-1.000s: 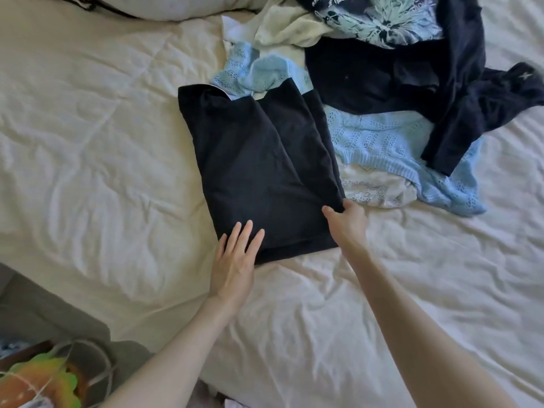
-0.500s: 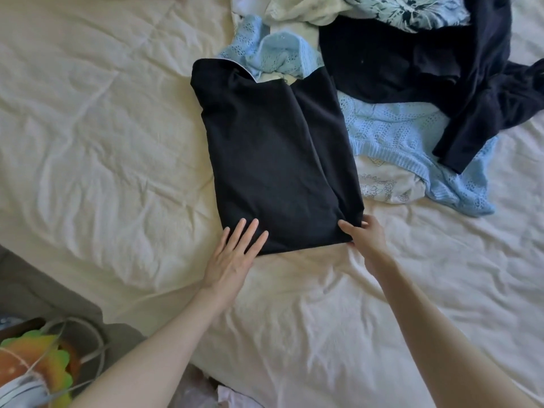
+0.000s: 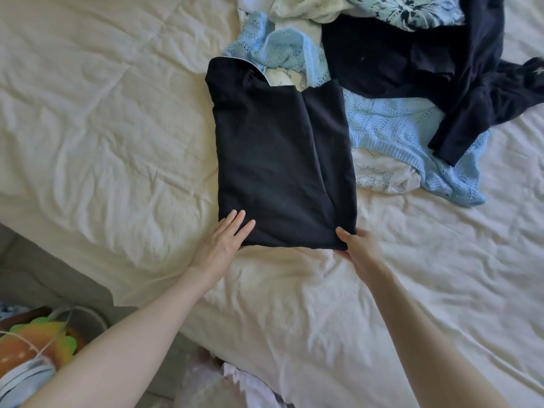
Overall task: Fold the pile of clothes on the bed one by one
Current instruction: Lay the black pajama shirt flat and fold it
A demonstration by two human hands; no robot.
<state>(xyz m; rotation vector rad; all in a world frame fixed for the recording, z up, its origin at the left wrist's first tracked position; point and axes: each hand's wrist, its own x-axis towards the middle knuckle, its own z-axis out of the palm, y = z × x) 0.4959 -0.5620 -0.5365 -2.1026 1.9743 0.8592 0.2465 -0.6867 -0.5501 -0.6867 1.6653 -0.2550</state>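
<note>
Folding-wise, you've got the black folded rectangle of knit fabric (image 3: 279, 160) lying flat on the cream-coloured wrinkled bed sheet (image 3: 103, 128), roughly mid-bed, with its near edge facing you. Your left hand (image 3: 223, 244) is at the near-left corner of that black piece, fingers straight and together, resting flat on the fabric, nothing gripped. Your right hand (image 3: 357, 248) is at the near-right corner, thumb on top of the cloth and the other fingers tucked under the edge, so it's pinching that corner.

Rest of the unfolded heap sits toward the far right of the bed. A pale blue openwork knit garment (image 3: 406, 134) is spread out just beside the black piece, partly under its right edge and poking out past its far edge too. On top of that lies a crumpled navy blue garment (image 3: 441, 69) with a sleeve trailing toward the right. A white cloth with a small printed pattern (image 3: 379, 178) peeks out from under the blue knit, close to the black rectangle's right side. At the far edge there's a pale yellowish cloth (image 3: 306, 7) and a dark fabric with a light blue floral print (image 3: 412, 10).

Off the bed's near-left corner, down on the floor, you can see an orange and green object (image 3: 38, 340); can't tell what it is.
</note>
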